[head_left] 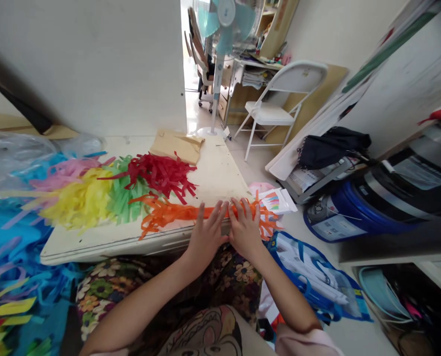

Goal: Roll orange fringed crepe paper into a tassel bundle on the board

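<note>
The fingers (217,210) of the left hand (206,236) are laid flat and slightly spread on the orange strips (175,213); those of the right hand (245,228) are likewise stretched out, pressed down on the same bundle, with nothing gripped by either. The two hands are set side by side, thumbs nearly touching, at the near right edge of the board (216,173). The orange strips are stretched along that near edge, their frayed ends fanned out to the left of the hands and hanging off the board's right corner. Farther back on the board, a red pile (161,173) is seen, with a green pile (125,195) beside it to the left, then a yellow pile (81,200) and a pink pile (66,170) at the board's left end. A brown paper bag (177,145) is laid at the far edge of the board, behind the red pile. Blue paper (16,232) is spread off the board's left side. Beyond the board's far right corner a fan (223,20) and a white folding chair (279,106) are placed. A small card (277,200) with coloured stripes lies just off the board's right corner, and a blue bag (313,277) is set on the floor below that corner.
</note>
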`<state>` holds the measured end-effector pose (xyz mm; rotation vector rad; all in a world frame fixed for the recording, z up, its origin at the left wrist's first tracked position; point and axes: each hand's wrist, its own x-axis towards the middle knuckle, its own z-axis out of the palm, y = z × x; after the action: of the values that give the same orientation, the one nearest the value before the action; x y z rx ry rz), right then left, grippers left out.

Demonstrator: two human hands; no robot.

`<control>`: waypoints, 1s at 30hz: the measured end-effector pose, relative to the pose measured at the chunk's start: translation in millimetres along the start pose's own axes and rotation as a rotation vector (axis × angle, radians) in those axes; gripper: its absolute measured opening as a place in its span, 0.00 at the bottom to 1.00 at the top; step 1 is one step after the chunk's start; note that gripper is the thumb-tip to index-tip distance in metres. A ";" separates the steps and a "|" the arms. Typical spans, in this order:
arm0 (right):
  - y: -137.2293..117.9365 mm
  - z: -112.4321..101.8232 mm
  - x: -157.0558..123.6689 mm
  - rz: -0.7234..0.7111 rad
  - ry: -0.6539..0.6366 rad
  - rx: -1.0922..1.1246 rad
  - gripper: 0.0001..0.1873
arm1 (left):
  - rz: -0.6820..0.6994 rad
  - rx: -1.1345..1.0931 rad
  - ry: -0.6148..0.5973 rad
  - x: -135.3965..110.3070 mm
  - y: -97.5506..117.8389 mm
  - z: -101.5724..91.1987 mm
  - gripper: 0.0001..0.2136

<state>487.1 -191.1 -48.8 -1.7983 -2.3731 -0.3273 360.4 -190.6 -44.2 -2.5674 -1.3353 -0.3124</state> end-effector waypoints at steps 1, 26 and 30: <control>-0.3 0.1 0.1 -0.003 -0.002 -0.001 0.27 | 0.029 -0.009 -0.029 0.8 -0.9 2.1 0.24; -17.1 4.5 8.5 -0.228 0.246 0.006 0.05 | -0.053 -0.038 0.214 -15.5 -16.8 9.1 0.08; -13.5 2.0 16.1 -0.220 0.195 0.115 0.07 | -0.060 -0.087 0.142 -14.2 -24.0 7.1 0.08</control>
<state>469.8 -179.1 -47.9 -1.3907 -2.3996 -0.3652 333.3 -186.1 -52.5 -2.5234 -1.3769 -0.5652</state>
